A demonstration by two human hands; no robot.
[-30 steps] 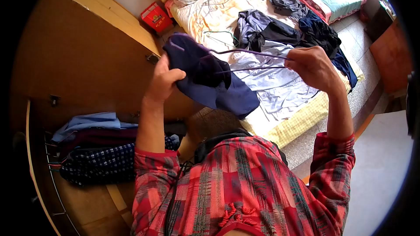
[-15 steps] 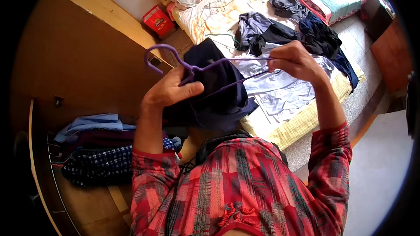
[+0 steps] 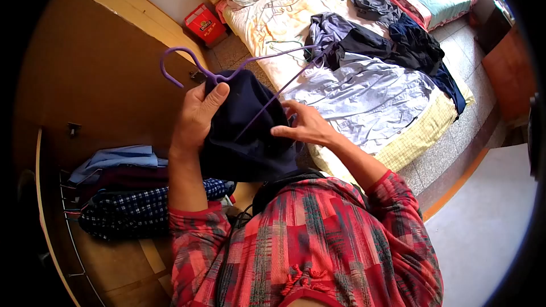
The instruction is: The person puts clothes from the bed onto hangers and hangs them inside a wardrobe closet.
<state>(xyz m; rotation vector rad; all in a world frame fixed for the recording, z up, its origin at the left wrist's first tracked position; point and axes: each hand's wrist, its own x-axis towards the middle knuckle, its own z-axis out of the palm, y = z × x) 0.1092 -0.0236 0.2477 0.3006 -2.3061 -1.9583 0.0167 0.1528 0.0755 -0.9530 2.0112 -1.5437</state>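
Note:
A purple hanger [image 3: 261, 57] is held up in front of me, its hook to the left and one end out over the bed. Dark navy cloth [image 3: 242, 131] hangs at the hanger, and the lower bar crosses in front of it. My left hand [image 3: 196, 116] grips the cloth and the hanger near the neck, thumb on top. At the cloth's right edge is my right hand [image 3: 307, 125], thumb and fingers apart, off the hanger; whether its fingertips touch the cloth is unclear.
A bed [image 3: 401, 148] bears a pale shirt [image 3: 375, 91], dark clothes [image 3: 418, 51] and a green hanger. An open wardrobe [image 3: 119, 261] at lower left holds hung clothes [image 3: 131, 210]. A red box [image 3: 205, 25] stands by the bed's head; a white surface [image 3: 489, 216] lies right.
My right hand has let go of the hanger's end and moved down and left to the cloth. My left hand has shifted left, and the hanger's right end now tilts up.

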